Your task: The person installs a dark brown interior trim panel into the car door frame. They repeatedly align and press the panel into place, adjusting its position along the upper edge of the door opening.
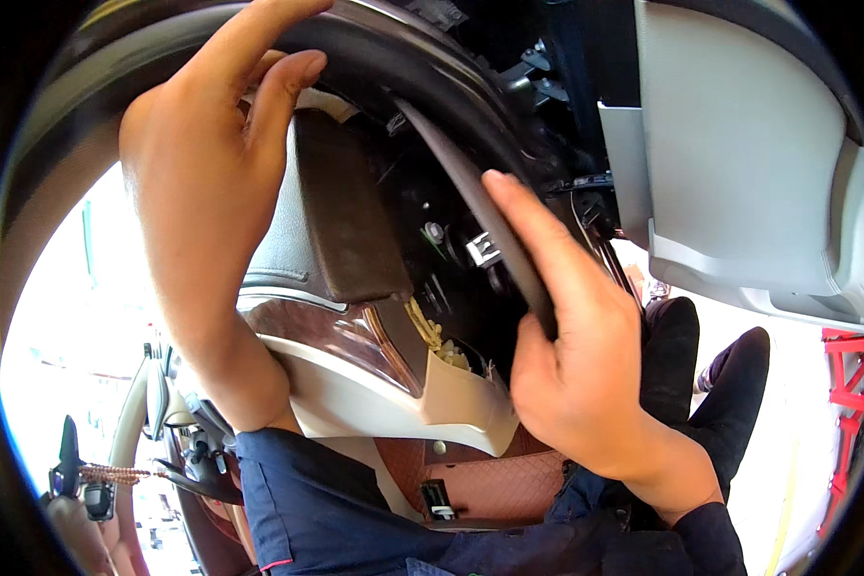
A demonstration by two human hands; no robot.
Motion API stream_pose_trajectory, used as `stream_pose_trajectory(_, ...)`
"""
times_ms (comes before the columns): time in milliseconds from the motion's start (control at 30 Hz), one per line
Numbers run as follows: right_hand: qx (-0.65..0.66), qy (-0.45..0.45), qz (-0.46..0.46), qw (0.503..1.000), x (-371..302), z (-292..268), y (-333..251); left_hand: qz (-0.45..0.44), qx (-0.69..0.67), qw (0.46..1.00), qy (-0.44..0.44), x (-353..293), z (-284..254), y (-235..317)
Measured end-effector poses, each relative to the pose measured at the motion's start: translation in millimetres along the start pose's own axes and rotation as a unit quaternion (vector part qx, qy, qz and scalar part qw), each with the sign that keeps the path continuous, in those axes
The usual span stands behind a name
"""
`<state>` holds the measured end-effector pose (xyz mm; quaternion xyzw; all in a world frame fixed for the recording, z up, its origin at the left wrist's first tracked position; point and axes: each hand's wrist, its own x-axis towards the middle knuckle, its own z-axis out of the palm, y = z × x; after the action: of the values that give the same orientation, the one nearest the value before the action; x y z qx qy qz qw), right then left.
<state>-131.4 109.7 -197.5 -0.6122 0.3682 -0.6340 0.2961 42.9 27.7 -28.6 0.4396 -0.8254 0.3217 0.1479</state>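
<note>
Hands stand apart: left (206, 130) near black frame (394, 58), right (586, 360) holding dark strip (516, 253).

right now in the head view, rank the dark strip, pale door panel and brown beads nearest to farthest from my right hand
1. dark strip: against your right hand
2. pale door panel: upper right
3. brown beads: far lower left

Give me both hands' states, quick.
Left hand: open, near the dark frame; contact can't be told.
Right hand: closed, holding the dark curved trim piece.
</note>
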Motion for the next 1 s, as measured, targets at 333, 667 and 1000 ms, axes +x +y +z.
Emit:
stream_pose_trajectory(333,-0.009,-0.020,-0.033,0.999,-7,2,1,0.010,0.027,0.999,-0.015,-1,-2,5)
stream_pose_trajectory(667,-0.002,-0.059,-0.038,0.998,-3,1,4,-0.033,0.026,0.999,-0.028,1,7,5)
stream_pose_trajectory(1000,0.020,-0.043,-0.047,0.998,-1,9,4,-0.018,0.050,0.998,0.036,3,17,5)
